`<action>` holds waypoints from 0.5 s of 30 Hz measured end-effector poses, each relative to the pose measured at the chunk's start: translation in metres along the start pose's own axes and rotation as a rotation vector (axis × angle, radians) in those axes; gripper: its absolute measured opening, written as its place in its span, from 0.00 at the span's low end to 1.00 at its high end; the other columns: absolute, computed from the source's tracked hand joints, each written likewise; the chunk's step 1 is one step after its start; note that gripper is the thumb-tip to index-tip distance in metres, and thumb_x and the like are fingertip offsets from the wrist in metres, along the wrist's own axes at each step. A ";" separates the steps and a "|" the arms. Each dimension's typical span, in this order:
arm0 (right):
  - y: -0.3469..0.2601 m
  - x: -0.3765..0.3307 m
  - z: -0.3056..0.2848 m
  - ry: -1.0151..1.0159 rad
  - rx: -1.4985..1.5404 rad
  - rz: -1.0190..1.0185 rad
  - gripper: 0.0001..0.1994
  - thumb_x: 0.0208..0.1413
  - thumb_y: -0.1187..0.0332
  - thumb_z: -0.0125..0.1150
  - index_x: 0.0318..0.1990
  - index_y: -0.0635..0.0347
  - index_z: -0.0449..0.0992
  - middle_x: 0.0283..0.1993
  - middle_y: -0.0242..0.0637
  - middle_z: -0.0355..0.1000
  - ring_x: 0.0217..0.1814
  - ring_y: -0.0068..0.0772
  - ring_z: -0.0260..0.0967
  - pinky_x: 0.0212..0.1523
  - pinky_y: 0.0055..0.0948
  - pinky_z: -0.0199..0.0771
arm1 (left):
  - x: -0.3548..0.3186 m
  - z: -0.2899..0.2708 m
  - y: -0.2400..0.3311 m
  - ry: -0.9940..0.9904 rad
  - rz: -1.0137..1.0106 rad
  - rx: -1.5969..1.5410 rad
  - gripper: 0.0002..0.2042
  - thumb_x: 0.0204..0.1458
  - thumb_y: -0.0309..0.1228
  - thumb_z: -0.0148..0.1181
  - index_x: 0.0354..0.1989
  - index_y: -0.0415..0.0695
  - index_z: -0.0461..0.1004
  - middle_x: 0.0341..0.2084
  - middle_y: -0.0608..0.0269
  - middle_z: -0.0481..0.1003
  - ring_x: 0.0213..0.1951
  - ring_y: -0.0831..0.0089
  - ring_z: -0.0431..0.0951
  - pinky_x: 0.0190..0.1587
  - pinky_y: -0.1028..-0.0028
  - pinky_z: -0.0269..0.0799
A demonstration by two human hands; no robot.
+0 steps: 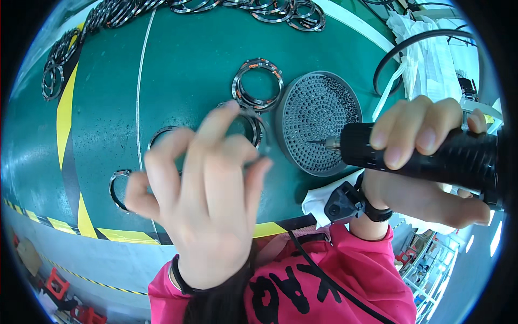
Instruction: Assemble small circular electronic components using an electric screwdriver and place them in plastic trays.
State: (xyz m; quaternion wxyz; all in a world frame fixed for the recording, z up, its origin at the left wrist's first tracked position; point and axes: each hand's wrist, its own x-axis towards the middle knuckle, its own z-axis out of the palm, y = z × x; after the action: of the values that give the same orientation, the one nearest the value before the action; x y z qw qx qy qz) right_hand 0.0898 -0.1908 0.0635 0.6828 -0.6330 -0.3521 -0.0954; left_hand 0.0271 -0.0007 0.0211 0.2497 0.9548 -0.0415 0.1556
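Note:
My right hand [421,135] is wrapped round a black electric screwdriver [356,144]. Its thin bit points left, over a round grey tray [281,135] full of small holes, with dark little parts, likely screws, along its far right side. My left hand [208,189], slightly blurred, hovers over the green table with its fingers bent and apart. Just beyond its fingertips lies a dark metal ring [253,127], partly covered by the hand. Farther off, touching or close to it, is another ring with orange bits [258,63]. Two more rings [120,174] show left of the hand, partly hidden.
Many similar rings [116,13] are piled along the table's far edge and far left. Yellow-and-black tape [66,121] marks the left and near edges. A black cable [388,54] loops beside white plastic wrapping [426,59] at the far right. White cloth or paper [317,201] lies beneath my right wrist.

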 end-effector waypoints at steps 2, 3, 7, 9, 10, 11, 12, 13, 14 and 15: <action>0.003 -0.002 0.005 0.007 -0.005 -0.009 0.41 0.48 0.32 0.54 0.55 0.61 0.60 0.34 0.37 0.64 0.22 0.29 0.67 0.20 0.28 0.69 | 0.006 -0.002 0.001 -0.062 -0.039 0.045 0.16 0.39 0.32 0.69 0.36 0.48 0.71 0.49 0.71 0.74 0.47 0.65 0.68 0.52 0.66 0.51; 0.006 -0.004 0.008 0.011 -0.008 -0.016 0.43 0.47 0.31 0.52 0.57 0.61 0.59 0.34 0.38 0.65 0.22 0.29 0.67 0.20 0.29 0.70 | 0.005 -0.001 -0.003 -0.041 -0.029 0.032 0.16 0.39 0.32 0.69 0.36 0.47 0.70 0.48 0.70 0.74 0.47 0.64 0.68 0.53 0.65 0.51; 0.010 -0.008 0.014 0.027 -0.017 -0.020 0.47 0.47 0.28 0.50 0.61 0.61 0.55 0.35 0.38 0.65 0.22 0.30 0.67 0.21 0.29 0.72 | -0.017 -0.012 -0.012 -0.035 -0.039 -0.035 0.18 0.39 0.33 0.70 0.37 0.43 0.70 0.48 0.57 0.70 0.47 0.56 0.67 0.51 0.61 0.57; 0.009 -0.005 0.016 0.026 0.013 -0.021 0.46 0.47 0.29 0.51 0.60 0.60 0.56 0.35 0.38 0.65 0.23 0.30 0.67 0.22 0.30 0.72 | -0.033 -0.019 -0.013 -0.100 -0.080 -0.027 0.19 0.39 0.34 0.71 0.37 0.41 0.70 0.52 0.46 0.66 0.45 0.53 0.67 0.45 0.61 0.63; 0.009 -0.003 0.015 -0.015 0.022 -0.018 0.46 0.46 0.29 0.52 0.60 0.60 0.56 0.35 0.38 0.65 0.23 0.30 0.67 0.22 0.30 0.72 | -0.039 -0.016 -0.011 -0.100 -0.083 -0.021 0.19 0.39 0.34 0.71 0.37 0.41 0.70 0.52 0.46 0.66 0.45 0.53 0.67 0.45 0.61 0.63; 0.007 -0.001 0.012 -0.056 0.023 -0.015 0.45 0.46 0.30 0.53 0.60 0.59 0.56 0.36 0.38 0.65 0.23 0.30 0.67 0.22 0.30 0.72 | -0.045 -0.011 -0.006 -0.079 -0.062 -0.006 0.17 0.43 0.38 0.68 0.36 0.41 0.71 0.51 0.46 0.67 0.44 0.53 0.67 0.43 0.61 0.64; 0.004 0.001 0.008 -0.096 0.023 -0.011 0.45 0.46 0.30 0.54 0.60 0.59 0.56 0.36 0.38 0.65 0.23 0.30 0.67 0.22 0.30 0.72 | -0.049 -0.007 -0.002 -0.058 -0.040 0.009 0.18 0.47 0.42 0.65 0.36 0.41 0.71 0.49 0.46 0.68 0.42 0.53 0.68 0.41 0.62 0.66; 0.002 0.002 0.005 -0.137 0.022 -0.007 0.45 0.46 0.31 0.55 0.60 0.59 0.56 0.36 0.38 0.65 0.23 0.30 0.67 0.22 0.30 0.72 | -0.052 -0.006 0.000 -0.080 -0.009 -0.029 0.16 0.48 0.40 0.65 0.36 0.40 0.72 0.50 0.44 0.68 0.43 0.53 0.68 0.42 0.61 0.68; 0.004 0.002 0.004 -0.185 0.036 -0.003 0.45 0.45 0.31 0.56 0.60 0.58 0.56 0.36 0.38 0.65 0.23 0.30 0.67 0.22 0.29 0.71 | -0.056 -0.003 0.002 -0.072 -0.013 -0.063 0.14 0.46 0.36 0.66 0.35 0.40 0.72 0.49 0.45 0.69 0.42 0.53 0.69 0.42 0.62 0.68; 0.007 0.002 0.006 -0.192 0.048 -0.004 0.45 0.45 0.31 0.56 0.60 0.58 0.56 0.36 0.38 0.65 0.23 0.30 0.67 0.22 0.29 0.71 | -0.059 0.003 0.002 -0.051 0.006 -0.098 0.14 0.45 0.34 0.67 0.35 0.40 0.72 0.48 0.45 0.69 0.41 0.53 0.70 0.42 0.63 0.68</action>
State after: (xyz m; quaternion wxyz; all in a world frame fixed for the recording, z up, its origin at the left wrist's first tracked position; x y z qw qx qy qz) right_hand 0.0933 -0.1837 0.0585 0.6607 -0.6220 -0.4193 -0.0268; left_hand -0.0284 -0.0036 0.0011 0.2945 0.9450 -0.0580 0.1296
